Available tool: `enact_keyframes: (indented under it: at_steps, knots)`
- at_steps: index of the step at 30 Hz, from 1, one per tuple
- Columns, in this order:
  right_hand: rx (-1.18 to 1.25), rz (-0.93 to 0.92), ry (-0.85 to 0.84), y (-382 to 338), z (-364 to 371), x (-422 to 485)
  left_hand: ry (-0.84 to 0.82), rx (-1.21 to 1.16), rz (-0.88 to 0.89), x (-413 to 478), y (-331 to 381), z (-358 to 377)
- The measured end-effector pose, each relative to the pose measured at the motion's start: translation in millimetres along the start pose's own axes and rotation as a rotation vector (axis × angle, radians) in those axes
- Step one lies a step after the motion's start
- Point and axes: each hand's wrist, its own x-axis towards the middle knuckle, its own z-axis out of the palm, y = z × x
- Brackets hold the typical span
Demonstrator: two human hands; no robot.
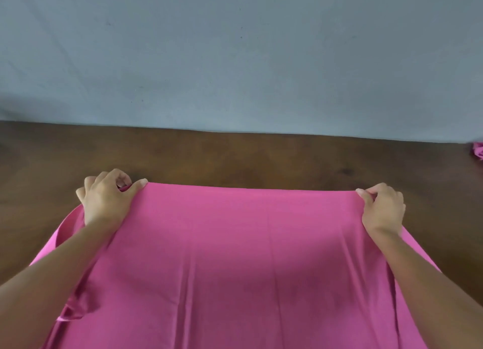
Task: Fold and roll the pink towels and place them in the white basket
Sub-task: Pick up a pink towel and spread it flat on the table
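Observation:
A large pink towel lies spread over the near half of the brown wooden table, its far edge pulled taut between my hands. My left hand pinches the towel's far left corner, thumb on top and fingers curled under. My right hand pinches the far right corner the same way. The towel's near part runs out of the bottom of the view. A second layer of the towel shows under my left forearm. The white basket is not in view.
A bit of another pink cloth shows at the table's far right edge. A grey-blue wall stands right behind the table. Bare wood lies beyond the towel's far edge and to both sides.

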Motion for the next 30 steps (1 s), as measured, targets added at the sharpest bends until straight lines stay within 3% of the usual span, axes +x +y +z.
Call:
enact_keyframes:
  at_steps: [16, 30]
  knots:
    - [0.039, -0.129, -0.005, -28.5, 65.5, 137.9, 0.058, 0.016, 0.043, 114.2, 38.6, 52.2]
    - [0.027, -0.155, 0.03, -47.0, 98.0, 192.5, 0.095, -0.025, 0.016, 170.2, 55.8, 78.6]
